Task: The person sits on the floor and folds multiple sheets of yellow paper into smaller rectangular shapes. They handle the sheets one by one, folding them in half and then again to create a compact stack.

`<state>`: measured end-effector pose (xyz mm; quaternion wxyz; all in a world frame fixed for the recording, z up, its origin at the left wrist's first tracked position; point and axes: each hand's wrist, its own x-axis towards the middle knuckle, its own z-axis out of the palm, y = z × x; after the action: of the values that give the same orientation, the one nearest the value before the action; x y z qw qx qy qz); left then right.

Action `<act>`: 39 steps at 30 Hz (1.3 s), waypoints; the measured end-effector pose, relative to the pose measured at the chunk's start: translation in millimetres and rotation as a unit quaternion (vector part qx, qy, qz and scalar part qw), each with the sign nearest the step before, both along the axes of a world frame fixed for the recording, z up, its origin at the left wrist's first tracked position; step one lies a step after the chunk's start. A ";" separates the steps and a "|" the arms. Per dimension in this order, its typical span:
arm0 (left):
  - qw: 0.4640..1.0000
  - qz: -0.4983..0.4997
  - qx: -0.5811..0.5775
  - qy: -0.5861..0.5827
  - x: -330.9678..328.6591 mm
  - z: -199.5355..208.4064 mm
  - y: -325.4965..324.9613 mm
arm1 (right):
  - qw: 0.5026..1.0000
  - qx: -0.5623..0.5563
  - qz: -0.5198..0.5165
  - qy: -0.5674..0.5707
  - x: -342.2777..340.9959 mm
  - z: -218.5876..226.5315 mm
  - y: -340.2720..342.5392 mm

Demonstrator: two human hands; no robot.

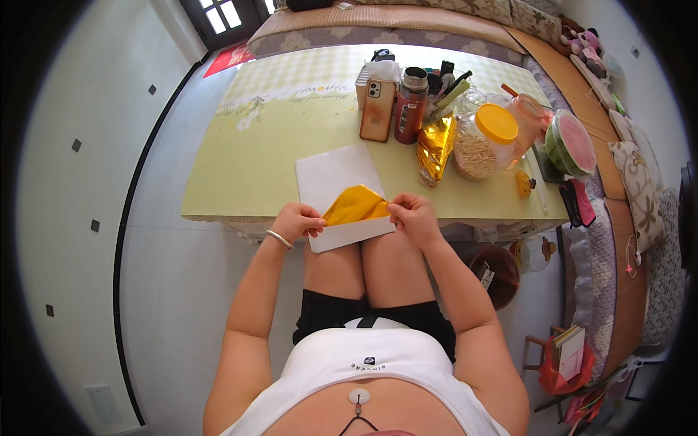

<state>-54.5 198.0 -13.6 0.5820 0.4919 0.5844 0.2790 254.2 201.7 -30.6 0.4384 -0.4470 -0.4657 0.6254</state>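
Gold foil sheet [355, 205], apparently folded or bent to a raised peak, lies over the white paper [340, 171] at the table's near edge, directly in front of the seated person; its two ends are held, its middle unsupported by any finger.

Left hand [297, 221]: thumb and fingers pinched together at the foil's left end, no gap seen between the tips; whether the white paper is caught in the same pinch, cannot tell. Right hand [414, 216]: thumb and forefinger closed on the foil's right end, remaining fingers curled in behind; the opposed grips probably keep the thin sheet spread and stop it slipping, light fingertip contact likely being enough and less apt to crease it.

White paper: far part flat on the tablecloth [254, 167], near part reaching past the table edge above the thighs; likely drawn close so both forearms can work without stretching.

Farther out, to the right: crumpled gold foil packet [436, 149], next to a clear jar [476, 156] with a yellow lid; behind, a smartphone [376, 112] propped upright, its camera side toward the person, and a red thermos flask [412, 109] standing beside it; cut watermelon [574, 145] at the table's right side; the grouping at the far and right side presumably leaves the near-left surface for the paper.
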 end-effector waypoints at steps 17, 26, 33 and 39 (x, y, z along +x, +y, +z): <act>0.930 0.156 -0.142 -0.302 215.2 11.4 92.2 | 0.938 0.110 -0.299 -0.138 69.7 -47.2 24.9; 0.929 0.189 -0.166 -0.273 277.6 8.7 115.2 | 0.927 0.151 -0.311 -0.148 67.2 -52.1 21.6; 0.922 0.230 -0.177 -0.258 277.8 3.2 127.1 | 0.914 0.179 -0.326 -0.163 62.1 -56.5 22.7; 0.922 0.237 -0.181 -0.245 278.9 10.1 114.5 | 0.908 0.187 -0.328 -0.181 61.0 -52.1 21.5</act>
<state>224.3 312.5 -3.5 0.7029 0.1411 0.5637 0.4101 315.3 223.2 -82.7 0.6021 -0.5902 -0.4727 0.2564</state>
